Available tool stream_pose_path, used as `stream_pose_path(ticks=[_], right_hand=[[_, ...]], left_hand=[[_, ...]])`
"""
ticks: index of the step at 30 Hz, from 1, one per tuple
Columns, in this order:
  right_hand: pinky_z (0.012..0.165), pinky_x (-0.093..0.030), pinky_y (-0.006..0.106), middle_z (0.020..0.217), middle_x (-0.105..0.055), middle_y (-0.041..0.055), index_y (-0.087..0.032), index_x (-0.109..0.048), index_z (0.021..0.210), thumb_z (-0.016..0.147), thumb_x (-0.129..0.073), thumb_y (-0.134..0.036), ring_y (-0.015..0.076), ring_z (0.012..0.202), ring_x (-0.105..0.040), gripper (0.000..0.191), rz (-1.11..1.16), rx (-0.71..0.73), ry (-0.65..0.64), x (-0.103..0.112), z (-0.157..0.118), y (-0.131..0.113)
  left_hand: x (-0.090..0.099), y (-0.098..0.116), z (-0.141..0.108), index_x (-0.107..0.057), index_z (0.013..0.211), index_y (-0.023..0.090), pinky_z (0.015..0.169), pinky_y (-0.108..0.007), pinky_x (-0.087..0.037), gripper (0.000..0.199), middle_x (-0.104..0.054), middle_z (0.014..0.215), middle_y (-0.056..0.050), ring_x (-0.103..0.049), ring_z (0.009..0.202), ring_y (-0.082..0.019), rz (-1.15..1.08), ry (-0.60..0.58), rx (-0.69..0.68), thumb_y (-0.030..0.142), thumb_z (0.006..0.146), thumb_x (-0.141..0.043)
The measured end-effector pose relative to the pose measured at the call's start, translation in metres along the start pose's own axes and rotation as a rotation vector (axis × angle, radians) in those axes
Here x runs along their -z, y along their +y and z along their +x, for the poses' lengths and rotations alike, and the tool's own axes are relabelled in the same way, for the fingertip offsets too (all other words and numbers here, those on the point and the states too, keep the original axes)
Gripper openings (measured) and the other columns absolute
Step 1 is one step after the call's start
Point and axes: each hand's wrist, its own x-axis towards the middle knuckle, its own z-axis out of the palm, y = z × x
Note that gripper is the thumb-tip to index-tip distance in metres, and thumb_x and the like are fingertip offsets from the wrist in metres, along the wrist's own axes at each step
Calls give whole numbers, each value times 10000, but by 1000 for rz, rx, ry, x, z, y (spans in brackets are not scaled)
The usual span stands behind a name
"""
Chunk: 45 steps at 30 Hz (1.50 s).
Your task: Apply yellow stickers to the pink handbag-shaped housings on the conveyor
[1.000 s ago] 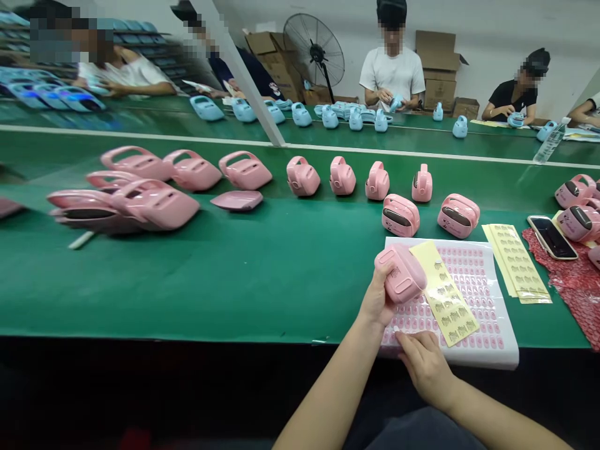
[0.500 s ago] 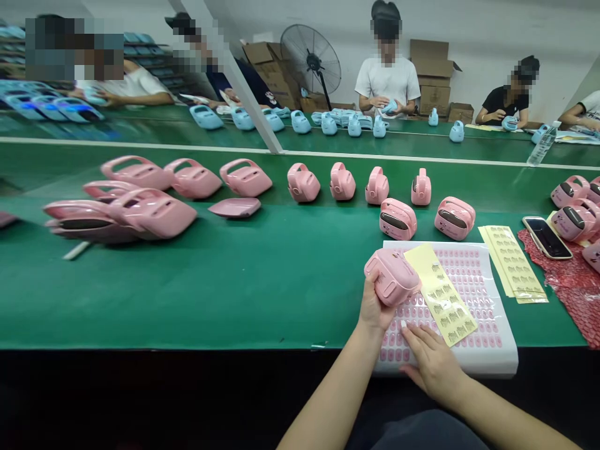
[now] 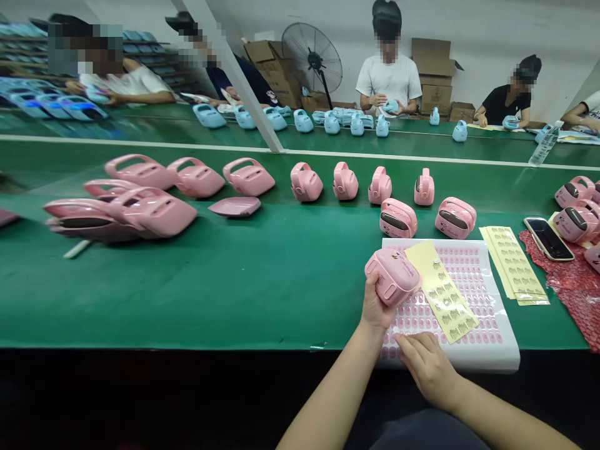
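Currently left hand [image 3: 375, 306] clamps the pink device [image 3: 392, 275] from below, tilted, long axis running up-left to down-right, while right hand [image 3: 429, 369], just below-right of it, presses loose fingertips on the pink sticker sheet [image 3: 487, 340], holding nothing.

Factory assembly floor, as far as I can see. Long green conveyor belt [image 3: 234, 281] runs across my view, a second one behind it. Rows of identical pink plastic devices [image 3: 345, 182] on mine, blue ones [image 3: 330, 123] on the far belt. Other workers [image 3: 389, 75] seated along it, each handling a unit. Stacked cardboard boxes [image 3: 434, 69] and a standing fan [image 3: 312, 55] against the wall. Sticker sheets [image 3: 469, 275] at my station.
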Motion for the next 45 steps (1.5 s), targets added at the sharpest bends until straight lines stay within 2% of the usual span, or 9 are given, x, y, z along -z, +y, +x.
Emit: stream_pose_path(ticks=[7, 9, 11, 16, 19, 22, 26, 33, 45], right_hand=[[553, -441, 310, 744, -687, 88, -88, -478, 1207, 905, -284, -74, 175, 601, -560, 359, 103, 126, 128, -4, -6, -2], [503, -423, 292, 662, -661, 57, -122, -502, 1170, 903, -314, -90, 161, 530, -520, 328, 203, 95, 162, -2, -6, -6], [504, -434, 276, 654, -647, 29, -175, -513, 1138, 886, -399, -123, 150, 532, -524, 280, 372, -71, 216, 4, 0, -10], [574, -473, 258, 610, -599, -60, -242, -510, 1054, 767, -641, -237, 117, 545, -553, 315, 879, -803, 553, 26, 50, 1], [662, -485, 286, 574, -567, -84, -220, -511, 1017, 706, -691, -276, 115, 568, -568, 364, 1072, -960, 678, 34, 84, 10], [789, -472, 338, 582, -589, -81, -209, -508, 985, 685, -696, -273, 137, 645, -615, 360, 1117, -968, 684, 31, 101, 10], [857, -453, 383, 601, -610, -68, -209, -502, 946, 715, -653, -259, 153, 672, -640, 280, 1019, -947, 682, 22, 104, 5], [788, -504, 378, 615, -637, -41, -214, -471, 948, 778, -579, -247, 162, 642, -657, 204, 849, -797, 740, 19, 103, 8], [684, -526, 300, 693, -628, -25, -216, -464, 963, 797, -552, -190, 139, 629, -647, 191, 714, -729, 718, 13, 100, 7]], left_hand=[[2, 1, 1, -599, 1057, 164, 627, -347, -553, 335, -718, 871, -57, -665, 742, -209, -25, -6, -29, 320, 765, -550], [4, 3, 1, -582, 1098, 177, 590, -344, -550, 358, -713, 861, -58, -664, 734, -217, -49, 1, -36, 321, 773, -539], [5, 4, 0, -559, 1137, 187, 572, -336, -547, 396, -707, 868, -64, -663, 748, -227, -112, 13, -15, 346, 776, -534], [8, -3, -8, -552, 1139, 172, 772, -391, -521, 483, -684, 1004, -112, -636, 929, -281, -359, -68, -15, 437, 737, -526], [4, -10, -15, -538, 1159, 202, 802, -372, -503, 462, -684, 1011, -94, -635, 933, -260, -442, -147, -22, 420, 755, -483], [-1, -16, -20, -483, 1232, 168, 810, -355, -489, 549, -668, 1018, -120, -629, 930, -261, -457, -165, 37, 426, 747, -481], [-8, -18, -23, -501, 1203, 113, 838, -347, -470, 599, -653, 1018, -156, -627, 908, -266, -455, -121, 105, 453, 710, -504], [-17, -17, -28, -568, 1095, 126, 804, -299, -480, 502, -667, 929, -125, -637, 821, -218, -478, -98, 177, 439, 712, -482], [-20, -15, -30, -638, 978, 129, 814, -316, -483, 458, -683, 875, -126, -647, 802, -219, -471, -53, 169, 451, 711, -449]])
